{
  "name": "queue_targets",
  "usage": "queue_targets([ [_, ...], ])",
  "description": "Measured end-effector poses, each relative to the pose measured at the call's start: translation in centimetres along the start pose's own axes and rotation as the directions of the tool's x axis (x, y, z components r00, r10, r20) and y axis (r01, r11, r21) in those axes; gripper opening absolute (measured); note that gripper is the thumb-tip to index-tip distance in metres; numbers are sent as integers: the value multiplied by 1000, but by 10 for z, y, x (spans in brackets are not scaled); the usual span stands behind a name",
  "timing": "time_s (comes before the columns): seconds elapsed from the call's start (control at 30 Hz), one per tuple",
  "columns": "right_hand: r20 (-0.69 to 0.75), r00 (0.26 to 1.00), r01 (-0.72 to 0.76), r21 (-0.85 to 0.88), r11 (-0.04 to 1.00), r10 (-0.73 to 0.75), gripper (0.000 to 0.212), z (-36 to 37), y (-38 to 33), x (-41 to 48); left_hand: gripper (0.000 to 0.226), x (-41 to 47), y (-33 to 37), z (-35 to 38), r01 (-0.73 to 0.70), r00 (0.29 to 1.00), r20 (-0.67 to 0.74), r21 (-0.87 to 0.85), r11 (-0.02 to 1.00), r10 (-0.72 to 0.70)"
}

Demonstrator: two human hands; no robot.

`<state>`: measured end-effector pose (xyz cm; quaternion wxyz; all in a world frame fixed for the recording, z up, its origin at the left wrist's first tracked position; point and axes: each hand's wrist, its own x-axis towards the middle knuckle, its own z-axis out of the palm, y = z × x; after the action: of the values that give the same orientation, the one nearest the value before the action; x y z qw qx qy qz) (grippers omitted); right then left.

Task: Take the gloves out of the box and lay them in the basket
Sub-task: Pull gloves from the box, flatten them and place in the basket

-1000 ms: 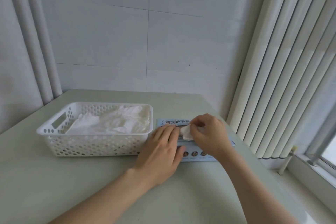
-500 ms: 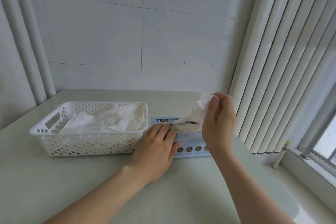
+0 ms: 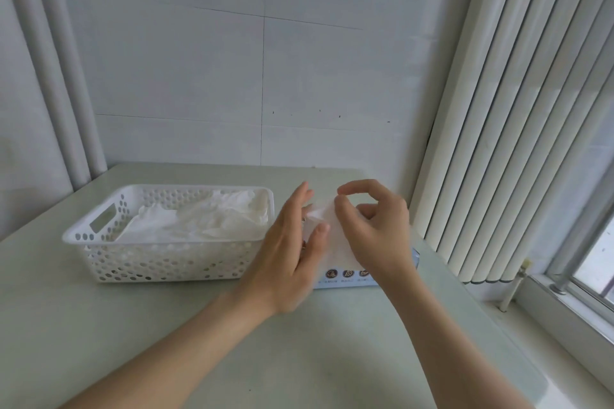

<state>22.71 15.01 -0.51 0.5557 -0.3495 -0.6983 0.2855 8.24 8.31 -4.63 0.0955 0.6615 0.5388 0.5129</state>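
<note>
A thin white glove [image 3: 327,232] hangs between my hands above the blue and white glove box [image 3: 345,277], which my hands mostly hide. My right hand [image 3: 373,226] pinches the glove's upper edge. My left hand [image 3: 289,242] has risen off the box, and its thumb and fingers pinch the glove's left side. Left of the box stands a white perforated basket [image 3: 109,262] on the pale table, with several white gloves [image 3: 206,222] piled inside.
A tiled wall stands behind the table [image 3: 166,342]. White vertical blinds [image 3: 518,109] hang close on the right, beside a window sill [image 3: 564,315]. Two white pipes [image 3: 56,76] run up the left corner.
My right hand drew the glove up out of the box, then came down and left a little. My left hand lifted off the box and took the glove's side.
</note>
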Motion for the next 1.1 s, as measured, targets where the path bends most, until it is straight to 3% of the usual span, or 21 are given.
queue_targets([
  [0.2, 192, 961, -241, 241, 940, 197, 15, 6, -15, -6, 45, 11, 8, -13, -184, 975, -114, 76, 980, 192],
  [0.4, 369, 896, -392, 400, 828, 246, 27, 4, -11, -4, 12, 19, 8, -22, -168, 967, -191, 6, 986, 166],
  [0.5, 465, 863, -385, 353, 853, 197, 23, 0, -10, -4, 21, 22, 10, -29, -96, 959, -268, -13, 995, 89],
  [0.6, 467, 854, -424, 366, 828, 230, 22, 2, -9, -5, 38, 28, 6, -36, 21, 935, -353, -67, 998, -43],
  [0.8, 395, 887, -399, 397, 826, 239, 24, 3, -7, -4, 22, 32, 11, -41, 139, 962, -201, -229, 963, -187],
  [0.97, 474, 859, -370, 315, 874, 193, 24, 4, -13, -8, 60, 36, 10, -45, 134, 991, 20, -186, 973, -133],
  [1.1, 501, 847, -368, 315, 875, 176, 27, 5, -15, -9, 43, 37, 12, -45, 108, 993, -27, -185, 977, -115],
])
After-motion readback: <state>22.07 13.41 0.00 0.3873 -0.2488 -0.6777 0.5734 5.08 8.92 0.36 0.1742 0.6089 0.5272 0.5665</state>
